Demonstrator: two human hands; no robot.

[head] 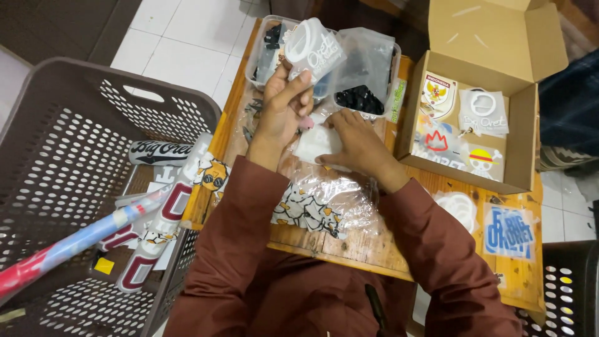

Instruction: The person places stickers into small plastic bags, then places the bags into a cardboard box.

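My left hand (pixel 284 103) is raised over the small wooden table (pixel 349 249) and pinches a clear plastic packet holding a white ring-shaped sticker (pixel 314 47). My right hand (pixel 355 143) rests lower on the table, fingers closed on a small white packet (pixel 315 143). A clear bag of cartoon stickers (pixel 315 209) lies flat just in front of both hands. Both arms wear reddish-brown sleeves.
An open cardboard box (pixel 474 106) with several stickers sits at the right. A clear tub (pixel 331 62) with bagged black parts stands behind the hands. A grey perforated basket (pixel 68 187) with rolled prints is at the left. More bagged stickers (pixel 508 231) lie on the table's right end.
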